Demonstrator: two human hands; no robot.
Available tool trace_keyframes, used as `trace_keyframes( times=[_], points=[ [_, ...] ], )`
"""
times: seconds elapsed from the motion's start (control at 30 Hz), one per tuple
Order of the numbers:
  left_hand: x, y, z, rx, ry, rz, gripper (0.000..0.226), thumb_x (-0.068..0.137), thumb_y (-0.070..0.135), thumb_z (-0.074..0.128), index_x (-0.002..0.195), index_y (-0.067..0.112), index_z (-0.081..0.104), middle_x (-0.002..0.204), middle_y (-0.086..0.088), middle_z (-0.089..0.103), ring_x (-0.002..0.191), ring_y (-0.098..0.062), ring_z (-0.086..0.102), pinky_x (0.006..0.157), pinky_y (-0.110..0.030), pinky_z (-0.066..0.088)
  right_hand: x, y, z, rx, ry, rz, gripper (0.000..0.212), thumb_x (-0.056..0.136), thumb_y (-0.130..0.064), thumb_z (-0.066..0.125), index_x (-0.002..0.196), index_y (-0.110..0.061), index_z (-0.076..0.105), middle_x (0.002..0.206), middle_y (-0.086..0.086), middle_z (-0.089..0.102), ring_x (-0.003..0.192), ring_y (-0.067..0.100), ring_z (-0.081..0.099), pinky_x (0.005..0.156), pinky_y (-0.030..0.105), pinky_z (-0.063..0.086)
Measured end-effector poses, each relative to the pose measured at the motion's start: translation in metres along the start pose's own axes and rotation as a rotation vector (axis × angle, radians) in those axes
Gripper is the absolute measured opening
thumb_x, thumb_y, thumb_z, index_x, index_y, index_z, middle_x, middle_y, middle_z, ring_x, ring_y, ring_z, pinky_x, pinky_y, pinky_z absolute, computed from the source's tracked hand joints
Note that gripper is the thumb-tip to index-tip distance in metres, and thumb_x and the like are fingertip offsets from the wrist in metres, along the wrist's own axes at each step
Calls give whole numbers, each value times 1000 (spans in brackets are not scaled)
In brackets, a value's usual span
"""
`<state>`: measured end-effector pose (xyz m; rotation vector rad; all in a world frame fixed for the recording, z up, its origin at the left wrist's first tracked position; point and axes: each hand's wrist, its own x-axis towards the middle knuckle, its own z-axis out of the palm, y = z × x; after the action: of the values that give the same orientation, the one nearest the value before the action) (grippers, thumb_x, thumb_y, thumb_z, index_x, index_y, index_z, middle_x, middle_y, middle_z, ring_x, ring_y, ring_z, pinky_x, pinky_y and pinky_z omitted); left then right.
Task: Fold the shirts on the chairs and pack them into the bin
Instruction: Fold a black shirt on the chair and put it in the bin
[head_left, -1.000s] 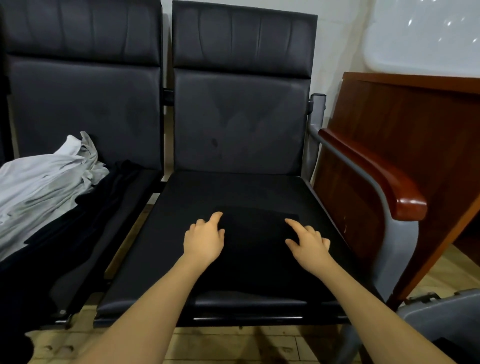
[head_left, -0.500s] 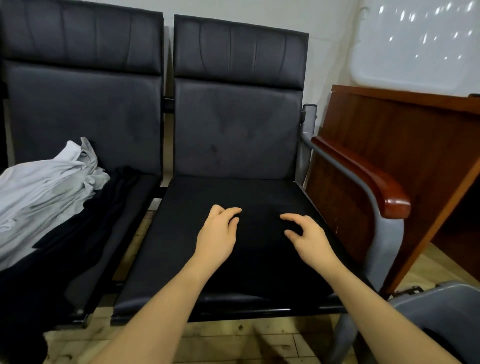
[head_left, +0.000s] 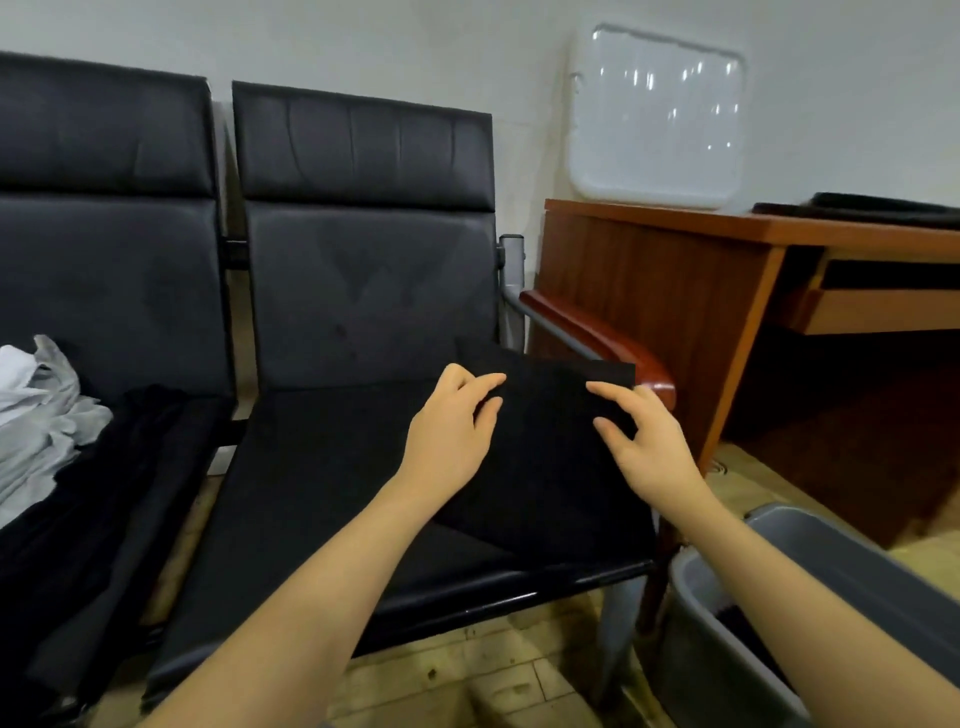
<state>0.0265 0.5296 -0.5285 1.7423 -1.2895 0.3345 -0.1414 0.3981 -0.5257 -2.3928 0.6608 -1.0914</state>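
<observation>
1 folded black shirt (head_left: 545, 441) is held lifted by both hands, left (head_left: 452, 426) and right (head_left: 644, 441), beside the bin (head_left: 841, 566); more shirts (head_left: 47, 415) remain unfolded.

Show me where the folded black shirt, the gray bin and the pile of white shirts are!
folded black shirt (head_left: 550, 441), head view, middle of the cloth between the hands.
gray bin (head_left: 852, 561), head view, its near rim.
white shirts (head_left: 36, 415), head view, middle of the crumpled pile.
</observation>
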Motion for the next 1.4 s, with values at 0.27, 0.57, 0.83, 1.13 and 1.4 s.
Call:
trace_keyframes(
  times=[0.27,0.57,0.83,1.13,1.4],
  points=[
    [33,73,112,-75,-132,215,35,97,22,51,131,17,55,96,8,40,76,-10,48,67,-32,48,-25,82,-84,-97,183,57,40,91,-3,59,129,-15,57,90,-16,42,82,-8,47,76,2,35],
    [25,146,283,-212,-352,316,35,97,19,51,131,12,55,95,6,38,80,-12,49,71,-34,49,-88,218,-163,-205,152,304,41,93,-6,57,132,-18,53,89,-14,39,80,-8,44,71,5,35],
    [-35,136,438,-56,-776,283,37,99,19,46,134,8,51,102,-5,43,81,-27,53,71,-48,48,-169,347,-152,-251,-136,712,51,95,-13,54,144,-16,38,109,-3,34,90,10,42,77,11,29],
    [-75,97,544,105,-995,231,37,100,19,40,136,15,46,125,-8,43,110,-27,49,84,-33,41,-229,438,-92,-267,-258,997,63,98,-17,49,152,-18,18,130,10,30,93,28,51,75,34,48],
    [-76,88,556,335,-1105,416,50,101,32,37,148,18,27,155,-7,17,137,-26,22,110,-37,21,-236,457,-82,-532,-483,1011,60,101,-34,40,153,-23,11,153,13,19,134,34,30,105,39,34]
  ],
)
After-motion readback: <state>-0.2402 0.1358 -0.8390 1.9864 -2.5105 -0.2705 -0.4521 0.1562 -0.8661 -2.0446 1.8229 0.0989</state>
